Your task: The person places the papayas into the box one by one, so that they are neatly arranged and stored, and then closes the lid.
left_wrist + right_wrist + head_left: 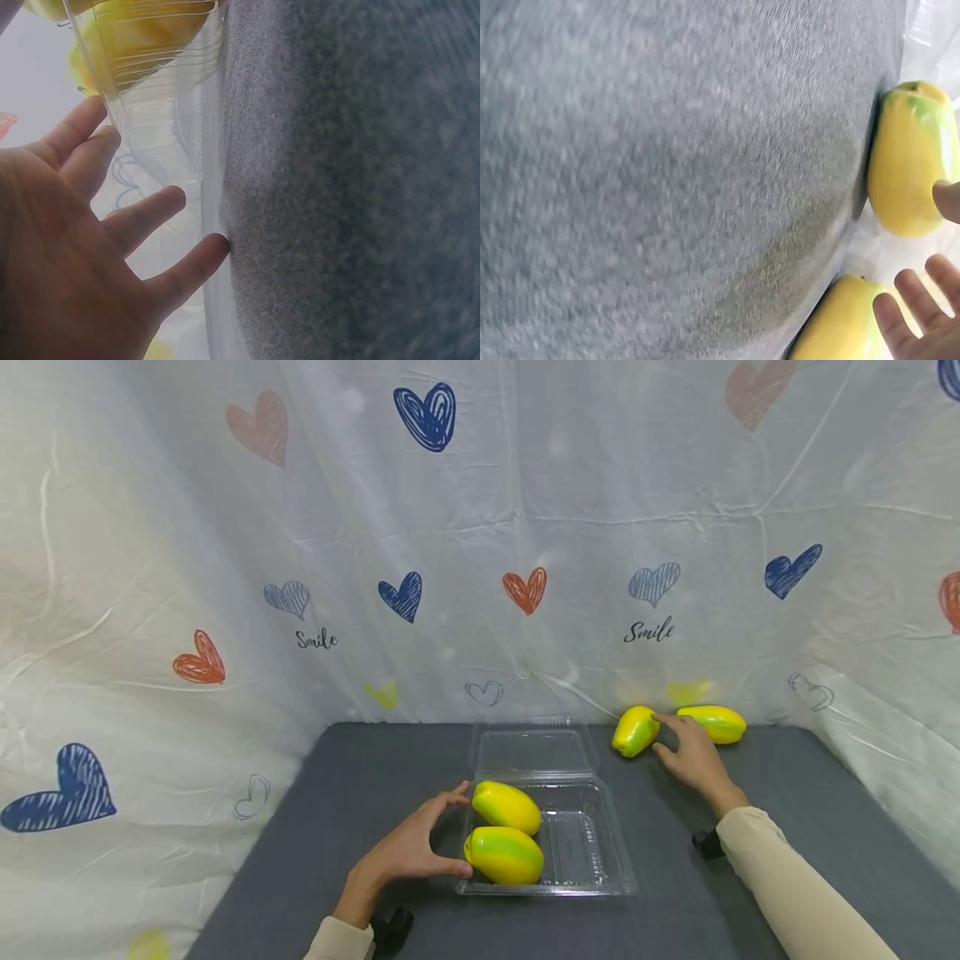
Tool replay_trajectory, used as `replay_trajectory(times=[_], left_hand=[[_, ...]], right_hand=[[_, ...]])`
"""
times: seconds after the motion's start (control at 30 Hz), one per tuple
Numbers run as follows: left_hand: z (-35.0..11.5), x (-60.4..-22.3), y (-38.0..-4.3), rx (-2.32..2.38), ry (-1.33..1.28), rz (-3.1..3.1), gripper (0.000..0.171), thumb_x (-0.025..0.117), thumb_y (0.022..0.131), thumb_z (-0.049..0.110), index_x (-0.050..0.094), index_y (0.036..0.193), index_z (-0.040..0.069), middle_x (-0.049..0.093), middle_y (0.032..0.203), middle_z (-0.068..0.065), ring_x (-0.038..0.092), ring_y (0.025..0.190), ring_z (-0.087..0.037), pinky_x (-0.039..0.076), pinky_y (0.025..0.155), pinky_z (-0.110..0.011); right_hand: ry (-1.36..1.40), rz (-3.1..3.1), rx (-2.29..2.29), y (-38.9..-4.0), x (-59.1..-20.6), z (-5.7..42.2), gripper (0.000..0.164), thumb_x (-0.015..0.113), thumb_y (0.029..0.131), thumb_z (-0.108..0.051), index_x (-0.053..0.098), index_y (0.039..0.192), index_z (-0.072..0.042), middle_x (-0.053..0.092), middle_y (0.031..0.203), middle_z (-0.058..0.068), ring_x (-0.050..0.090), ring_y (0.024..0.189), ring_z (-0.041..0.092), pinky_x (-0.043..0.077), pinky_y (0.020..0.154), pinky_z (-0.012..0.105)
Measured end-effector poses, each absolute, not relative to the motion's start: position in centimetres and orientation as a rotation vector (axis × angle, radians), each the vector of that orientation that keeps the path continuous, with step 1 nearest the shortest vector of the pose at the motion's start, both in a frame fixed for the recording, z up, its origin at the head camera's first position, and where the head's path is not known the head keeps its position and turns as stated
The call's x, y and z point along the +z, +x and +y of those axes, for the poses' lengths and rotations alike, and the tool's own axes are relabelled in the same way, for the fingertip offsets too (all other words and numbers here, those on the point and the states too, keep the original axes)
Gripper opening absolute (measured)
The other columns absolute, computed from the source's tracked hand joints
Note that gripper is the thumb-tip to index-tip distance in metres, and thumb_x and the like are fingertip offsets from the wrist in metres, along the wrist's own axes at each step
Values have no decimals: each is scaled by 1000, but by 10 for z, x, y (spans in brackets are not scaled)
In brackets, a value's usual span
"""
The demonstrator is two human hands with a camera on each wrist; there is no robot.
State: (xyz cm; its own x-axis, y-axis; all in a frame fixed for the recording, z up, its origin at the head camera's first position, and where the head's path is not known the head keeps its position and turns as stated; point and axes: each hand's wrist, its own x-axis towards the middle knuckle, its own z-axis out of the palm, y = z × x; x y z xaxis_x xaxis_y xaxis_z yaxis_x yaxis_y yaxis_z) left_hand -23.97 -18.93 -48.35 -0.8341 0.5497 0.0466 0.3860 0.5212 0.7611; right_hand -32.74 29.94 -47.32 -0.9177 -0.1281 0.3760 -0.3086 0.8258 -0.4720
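Two yellow-green papayas, a rear papaya (507,807) and a front papaya (504,856), lie side by side in the left half of a clear plastic clamshell box (617,839). My left hand (412,843) is at the box's left side, fingers spread; in the left wrist view its fingertips (94,112) meet or nearly meet the clear wall. At the back of the table, my right hand (693,756) reaches beside a third papaya (635,732), thumb and fingers apart. Another papaya (716,724) lies just behind that hand. Whether the right thumb touches the third papaya (907,157) is hard to tell.
The box's clear lid (534,752) lies folded back toward the curtain. A dark grey cloth (360,793) covers the table. A pale curtain (465,527) with printed hearts hangs along the back and sides, close behind the two rear papayas.
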Motion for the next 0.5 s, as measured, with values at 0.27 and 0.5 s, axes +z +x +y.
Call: replay_trajectory(times=[0.27,0.5], left_hand=[[-190,-485,-240,1220,802,2550,82,88,77,46,43,144,38,21,169,16,22,158,-30,27,118,-70],[-189,-483,-240,1219,798,2546,82,88,77,47,42,144,38,21,169,17,21,158,-30,27,118,-71]], right_hand=[[467,-2722,684,-338,-472,299,64,73,90,-4,47,148,2,42,151,36,39,135,58,30,110,73],[522,-2813,631,-339,-466,295,69,70,91,-6,42,153,0,31,158,35,31,142,58,23,114,74]])
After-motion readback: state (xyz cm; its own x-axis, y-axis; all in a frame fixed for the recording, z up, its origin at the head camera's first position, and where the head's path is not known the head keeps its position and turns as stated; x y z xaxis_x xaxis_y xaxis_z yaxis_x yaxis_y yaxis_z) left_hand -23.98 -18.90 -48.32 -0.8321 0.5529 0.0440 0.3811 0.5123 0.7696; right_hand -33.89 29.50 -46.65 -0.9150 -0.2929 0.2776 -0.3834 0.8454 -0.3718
